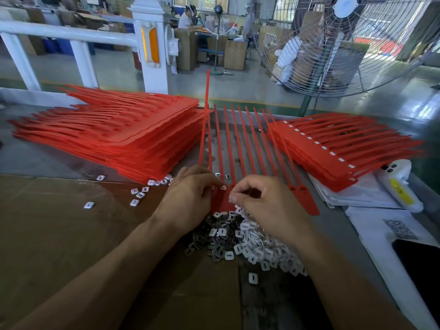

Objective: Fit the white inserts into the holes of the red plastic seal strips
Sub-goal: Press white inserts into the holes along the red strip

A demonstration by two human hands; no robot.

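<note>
Midway through, by the look of it. Working strip [240, 148] flat on the bench [42, 153], head end under both hands, tails fanned away toward the fan [345, 44]. One white insert [223, 187] already seated in a hole at the head, right at the left fingertips; a couple more visible just beyond, near the tail roots. Holes to the right of the hands, toward the loose end tab [307, 198], look unfilled, though hard to tell for certain.

Left hand [190, 194]: grip curled down onto the strip head, fingertips pressing at the seated insert, thumb hidden. Right hand [264, 201]: fingers bunched together in a pinch above the next hole, probably on an insert, but too small and covered to confirm.

Left of the strip: a tall stack [114, 129] of red strips with no white showing, so presumably waiting. Right of the strip: a lower stack [342, 148] with a row of white inserts along its edge, so presumably done. Judging by heights, far more left than finished.

Near side of the strip: heap of inserts [252, 244], white ones mixed with darker-looking pieces, spilling over cardboard [71, 234]; a few strays left of the hands. Supply plentiful.

Right of the done stack: papers [371, 217] and a white handheld device [400, 184].
</note>
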